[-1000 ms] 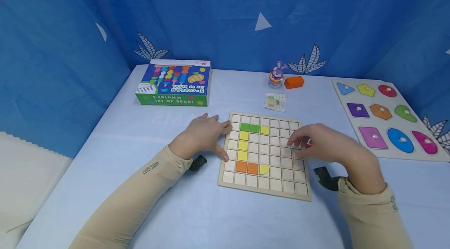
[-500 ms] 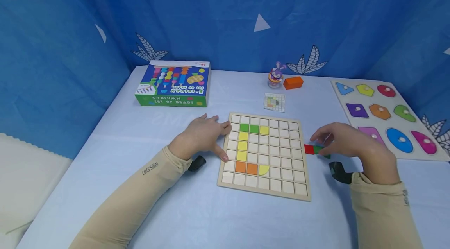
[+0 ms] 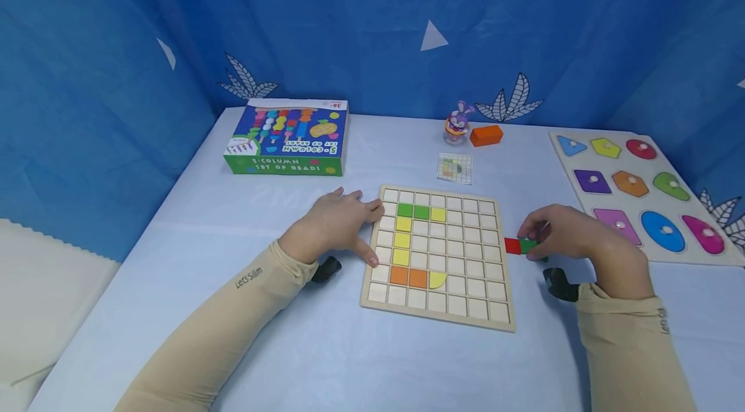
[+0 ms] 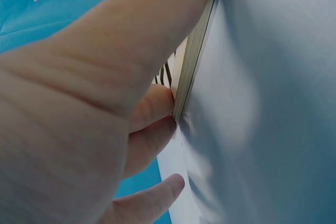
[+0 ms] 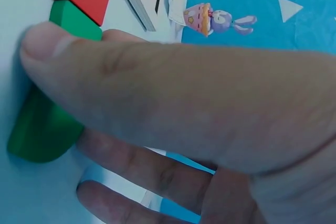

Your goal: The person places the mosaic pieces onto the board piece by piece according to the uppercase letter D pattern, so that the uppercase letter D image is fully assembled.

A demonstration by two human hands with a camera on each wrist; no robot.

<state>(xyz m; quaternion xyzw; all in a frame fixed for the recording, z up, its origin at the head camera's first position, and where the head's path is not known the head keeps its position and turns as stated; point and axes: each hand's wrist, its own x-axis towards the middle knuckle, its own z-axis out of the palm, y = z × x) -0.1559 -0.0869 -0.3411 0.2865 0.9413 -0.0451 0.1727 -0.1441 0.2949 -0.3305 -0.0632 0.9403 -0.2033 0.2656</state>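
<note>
A wooden grid board [image 3: 465,302] lies mid-table. It carries several coloured tiles in its cells: two green tiles [image 3: 414,211], yellow squares [image 3: 402,240], two orange tiles [image 3: 409,277] and a yellow quarter-round [image 3: 437,280]. My left hand [image 3: 334,224] rests spread along the board's left edge, thumb and fingertips touching the rim. To the right of the board, my right hand [image 3: 564,234] has its thumb and index finger on either side of a green tile [image 5: 76,19]. This tile adjoins a red tile [image 3: 513,246]. A green piece with a rounded end [image 5: 44,132] shows beyond the thumb.
Behind the board lies a small pattern card [image 3: 455,169]. Farther back are a bunny figure [image 3: 458,124] and an orange block [image 3: 486,136]. The bead-set box [image 3: 285,137] stands back left. A knobbed shape puzzle [image 3: 631,198] occupies the right side.
My right hand has moved right, from over the board's right part to the red and green tiles beside it, and its fingers have come down onto the green one. The left hand has stayed put.
</note>
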